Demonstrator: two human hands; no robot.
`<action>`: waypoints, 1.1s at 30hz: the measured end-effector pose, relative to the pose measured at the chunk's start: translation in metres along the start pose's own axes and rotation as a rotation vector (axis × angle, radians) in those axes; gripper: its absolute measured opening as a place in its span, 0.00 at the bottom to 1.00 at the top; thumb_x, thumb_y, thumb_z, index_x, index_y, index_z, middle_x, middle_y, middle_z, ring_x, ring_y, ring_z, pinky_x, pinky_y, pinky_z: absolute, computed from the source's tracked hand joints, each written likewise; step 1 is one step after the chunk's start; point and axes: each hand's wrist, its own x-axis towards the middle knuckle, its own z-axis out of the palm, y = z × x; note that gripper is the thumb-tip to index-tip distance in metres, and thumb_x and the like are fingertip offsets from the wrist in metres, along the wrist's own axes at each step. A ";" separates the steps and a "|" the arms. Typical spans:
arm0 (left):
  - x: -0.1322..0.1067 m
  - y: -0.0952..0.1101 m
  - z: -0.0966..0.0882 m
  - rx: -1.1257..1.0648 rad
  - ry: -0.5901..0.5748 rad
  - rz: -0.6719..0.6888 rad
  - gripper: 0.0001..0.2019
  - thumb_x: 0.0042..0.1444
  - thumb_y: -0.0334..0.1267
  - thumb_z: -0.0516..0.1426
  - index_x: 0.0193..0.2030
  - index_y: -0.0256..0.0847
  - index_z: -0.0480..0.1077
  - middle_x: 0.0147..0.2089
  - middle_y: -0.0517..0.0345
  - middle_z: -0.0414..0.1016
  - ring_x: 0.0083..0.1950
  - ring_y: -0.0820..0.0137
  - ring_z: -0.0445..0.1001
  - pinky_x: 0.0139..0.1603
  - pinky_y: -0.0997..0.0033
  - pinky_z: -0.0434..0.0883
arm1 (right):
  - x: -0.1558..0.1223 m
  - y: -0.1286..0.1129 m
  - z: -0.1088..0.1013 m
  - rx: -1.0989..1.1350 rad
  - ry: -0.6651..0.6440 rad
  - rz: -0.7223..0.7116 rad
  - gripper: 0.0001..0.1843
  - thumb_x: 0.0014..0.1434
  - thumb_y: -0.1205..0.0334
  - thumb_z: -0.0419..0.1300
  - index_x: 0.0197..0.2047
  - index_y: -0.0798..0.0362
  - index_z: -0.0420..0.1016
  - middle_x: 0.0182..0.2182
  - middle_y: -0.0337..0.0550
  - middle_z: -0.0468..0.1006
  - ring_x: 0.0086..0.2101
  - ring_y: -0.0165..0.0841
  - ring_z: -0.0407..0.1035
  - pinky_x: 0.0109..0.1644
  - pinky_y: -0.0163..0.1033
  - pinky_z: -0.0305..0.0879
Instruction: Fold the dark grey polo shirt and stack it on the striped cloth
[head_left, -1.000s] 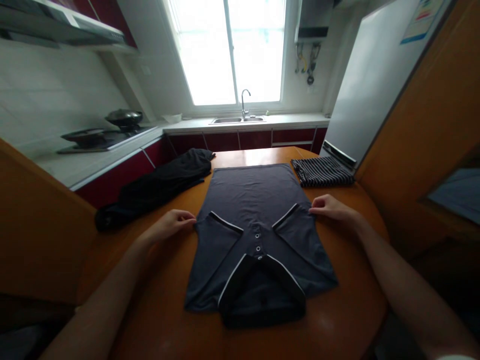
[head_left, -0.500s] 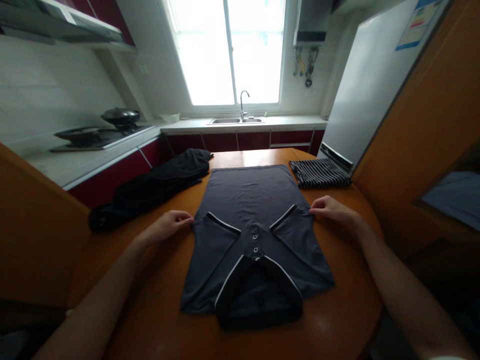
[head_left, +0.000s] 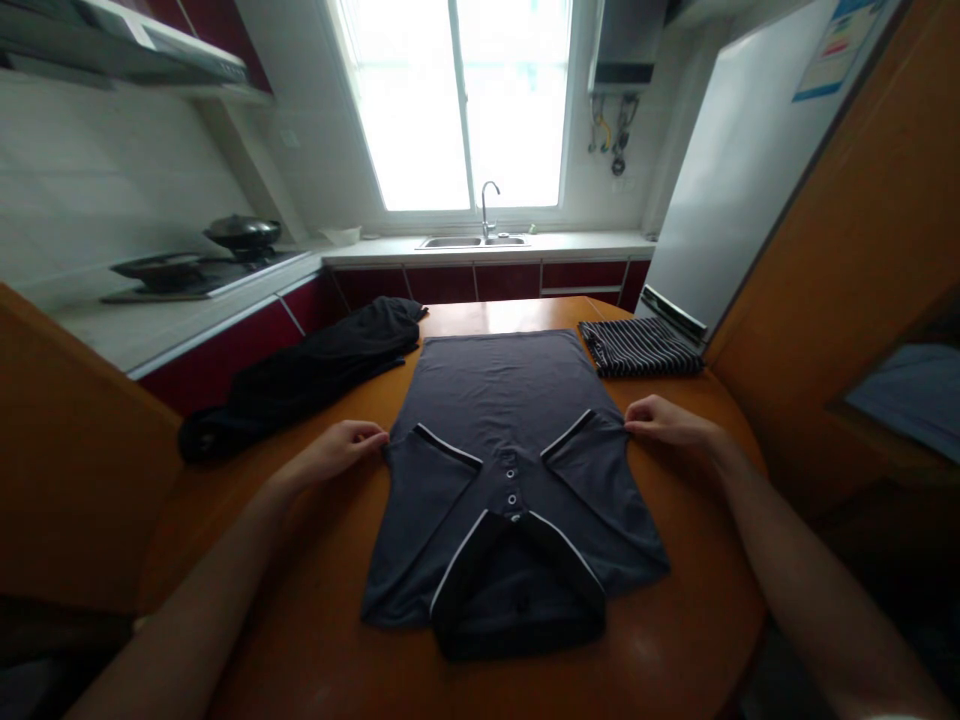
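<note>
A dark grey polo shirt (head_left: 502, 390) lies flat on the wooden table, its black, white-edged collar towards me and its hem at the far side. Both short sleeves are folded inward over the front, their white-trimmed cuffs on either side of the buttoned placket. My left hand (head_left: 341, 450) pinches the shirt's left edge near the sleeve fold, thumb and fingers together. On the opposite edge, at about the same height, my right hand (head_left: 664, 418) pinches the cloth in the same way.
On the orange-brown table (head_left: 315, 580), a heap of black clothing (head_left: 315, 375) lies to the left. A folded black-and-white striped cloth (head_left: 641, 346) sits at the back right, near the fridge (head_left: 727, 160). Beyond are a sink (head_left: 454, 242) and a stove with pans (head_left: 244, 232).
My right hand has shifted very slightly to the right while pinching the shirt edge. My left hand and the shirt look almost unchanged.
</note>
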 end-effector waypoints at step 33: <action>0.004 -0.007 0.004 0.013 -0.049 0.059 0.30 0.50 0.68 0.53 0.34 0.41 0.77 0.33 0.55 0.79 0.36 0.62 0.74 0.39 0.70 0.67 | 0.031 -0.044 0.068 -0.454 0.599 -0.130 0.27 0.68 0.59 0.48 0.66 0.60 0.66 0.63 0.57 0.69 0.62 0.45 0.61 0.66 0.50 0.56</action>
